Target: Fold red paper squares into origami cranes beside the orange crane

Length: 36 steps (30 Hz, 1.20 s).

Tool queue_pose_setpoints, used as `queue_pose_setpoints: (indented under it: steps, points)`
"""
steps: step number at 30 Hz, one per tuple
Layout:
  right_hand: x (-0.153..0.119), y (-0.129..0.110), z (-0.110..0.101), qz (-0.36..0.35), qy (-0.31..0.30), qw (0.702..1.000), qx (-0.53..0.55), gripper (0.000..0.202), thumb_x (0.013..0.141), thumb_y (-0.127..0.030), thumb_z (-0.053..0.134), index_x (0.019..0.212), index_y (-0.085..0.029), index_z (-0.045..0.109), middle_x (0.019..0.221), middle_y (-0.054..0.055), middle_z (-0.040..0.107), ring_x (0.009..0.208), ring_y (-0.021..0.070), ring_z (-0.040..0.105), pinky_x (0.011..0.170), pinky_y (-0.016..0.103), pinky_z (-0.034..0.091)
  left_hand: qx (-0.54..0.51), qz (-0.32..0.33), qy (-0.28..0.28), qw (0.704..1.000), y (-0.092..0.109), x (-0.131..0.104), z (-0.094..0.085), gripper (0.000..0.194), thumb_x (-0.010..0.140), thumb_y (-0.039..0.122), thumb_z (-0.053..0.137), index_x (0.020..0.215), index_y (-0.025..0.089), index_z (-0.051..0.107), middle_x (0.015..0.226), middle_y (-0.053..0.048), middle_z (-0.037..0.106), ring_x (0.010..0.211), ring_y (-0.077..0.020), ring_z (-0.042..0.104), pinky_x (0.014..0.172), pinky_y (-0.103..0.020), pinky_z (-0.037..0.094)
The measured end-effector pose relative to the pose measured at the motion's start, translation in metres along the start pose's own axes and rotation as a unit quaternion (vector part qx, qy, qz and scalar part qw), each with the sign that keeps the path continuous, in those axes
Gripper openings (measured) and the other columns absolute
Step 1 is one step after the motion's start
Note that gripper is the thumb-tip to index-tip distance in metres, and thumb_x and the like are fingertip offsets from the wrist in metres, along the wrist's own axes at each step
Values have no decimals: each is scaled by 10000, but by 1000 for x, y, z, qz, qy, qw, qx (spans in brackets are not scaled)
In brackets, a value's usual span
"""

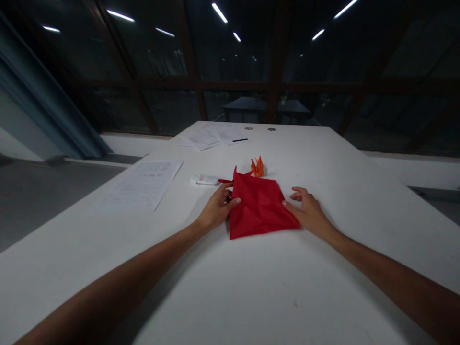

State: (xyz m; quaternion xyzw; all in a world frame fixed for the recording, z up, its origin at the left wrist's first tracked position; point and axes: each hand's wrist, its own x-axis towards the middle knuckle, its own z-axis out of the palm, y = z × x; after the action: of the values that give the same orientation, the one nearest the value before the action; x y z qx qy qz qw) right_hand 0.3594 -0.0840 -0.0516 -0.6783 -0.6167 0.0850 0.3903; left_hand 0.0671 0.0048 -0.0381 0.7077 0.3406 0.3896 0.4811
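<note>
Red folded piece (264,206) between both hands (217,208), inside hidden

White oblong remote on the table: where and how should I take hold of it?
Probably hold the remote across its long sides near the left end, coming from above on the left. It lies flat, and a pointed flap of the red, paper-like folded sheet sits by its right end.
</note>
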Motion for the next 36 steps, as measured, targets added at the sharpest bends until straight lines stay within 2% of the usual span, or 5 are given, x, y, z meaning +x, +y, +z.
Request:
queue_pose_setpoints:
  steps: [5, 10, 15, 26, 36]
  points:
    - [2, 6, 3, 6, -44, 996, 81, 539, 902, -423, 617, 1388, -256, 452, 1059, 56, 758, 917, 249, 714, 936, 475, 512, -47, 31, -28, 998, 5, 1, 2, 438, 859, 417, 717, 1187, 163, 576, 1180, -124, 692, 1062, -254, 661, 956, -391, 514]
    - [8, 13, -1, -55, -65, 986, 141, 426, 961, -265, 489, 1387, -266, 484, 1161, 78, 719, 1061, 228, 686, 959, 453, 525, -85, 3, -19, 996, 9, -1, 1, 373, 864, 434, 715, 1098, 165, 603, 1186, -106, 686, 1007, -233, 671, 907, -373, 543]
    - [11, 12, -11, -110, -95, 978, 151, 534, 860, -109, 505, 1364, -280, 555, 1358, 76, 590, 1036, 205, 666, 986, 450, 529, -129, -10, -17, 991, 17, -2, -4, 436, 832, 448, 751, 1129, 158, 618, 1252, -114, 661, 1102, -256, 645, 943, -387, 542]
    - [5, 6, -13, -177, -130, 970, 105, 468, 894, -204, 643, 1342, -337, 610, 1455, 83, 423, 1110, 217, 620, 1018, 482, 533, -226, -39, -70, 971, 19, 1, -9, 449, 834, 356, 771, 1207, 174, 600, 1221, -115, 687, 1062, -256, 679, 916, -393, 563]
    - [3, 5, -8, -246, -136, 957, 65, 467, 909, -76, 521, 1253, -349, 680, 1516, 52, 386, 1205, 221, 567, 1058, 476, 509, -253, -61, -91, 961, 22, 1, -9, 485, 830, 361, 777, 1240, 178, 592, 1175, -121, 712, 1054, -274, 698, 887, -386, 583]
